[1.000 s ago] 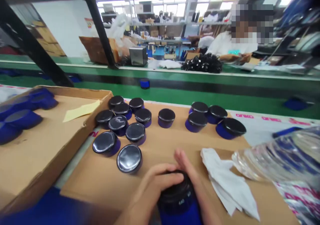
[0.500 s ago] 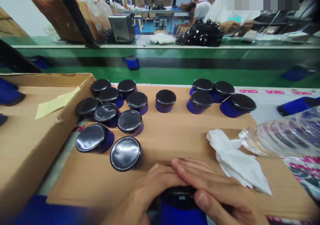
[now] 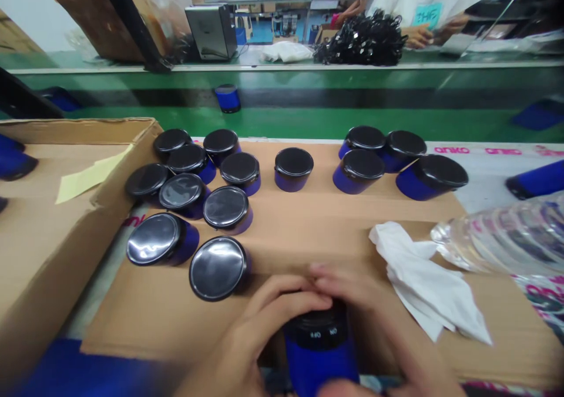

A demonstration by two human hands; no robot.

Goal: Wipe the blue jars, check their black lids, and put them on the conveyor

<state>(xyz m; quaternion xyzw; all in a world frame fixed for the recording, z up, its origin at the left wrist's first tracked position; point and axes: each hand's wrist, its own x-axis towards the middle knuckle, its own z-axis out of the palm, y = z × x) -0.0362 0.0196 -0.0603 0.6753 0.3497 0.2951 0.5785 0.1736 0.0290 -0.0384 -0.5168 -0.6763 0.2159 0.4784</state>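
Blurred hands (image 3: 259, 320), blue cylinder (image 3: 319, 359) partly covered, bottle (image 3: 506, 235) cut off

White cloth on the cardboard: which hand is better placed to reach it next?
Probably the right hand: it is nearer the white cloth, on the same side of the blue cylinder. The left hand lies on the cylinder's other side. Both hold the cylinder, so the right would first let go.

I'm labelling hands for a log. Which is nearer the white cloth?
Right. The right hand, at the held canister, is left of the cloth, not touching it; the left hand is farther left, across the canister.
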